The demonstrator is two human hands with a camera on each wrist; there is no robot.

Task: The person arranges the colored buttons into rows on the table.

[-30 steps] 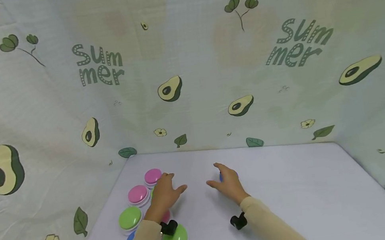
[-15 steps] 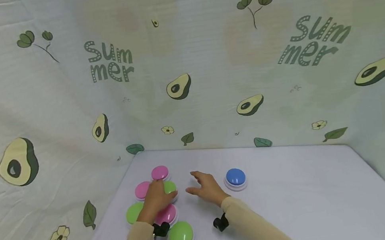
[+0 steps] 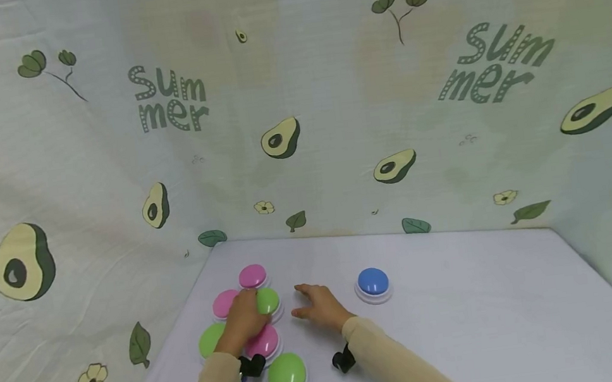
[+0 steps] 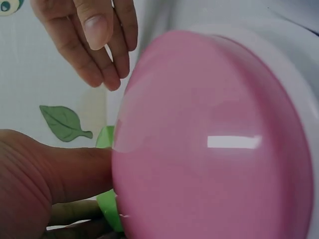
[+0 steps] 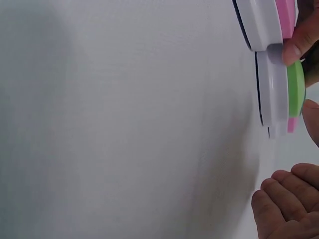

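One green button point(image 3: 268, 300), likely light, stiff and slick, best held by its white base point(image 5: 273, 92): my left hand point(image 3: 245, 317) grips it; my right hand point(image 3: 322, 308) hovers near, relaxed, empty.

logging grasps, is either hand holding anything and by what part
The left hand touches the edge of the far green button; whether it grips cannot be told. The right hand holds nothing.

Head view softly lit — wrist views dimmer, rectangular white glare on the pink button point(image 4: 209, 137).
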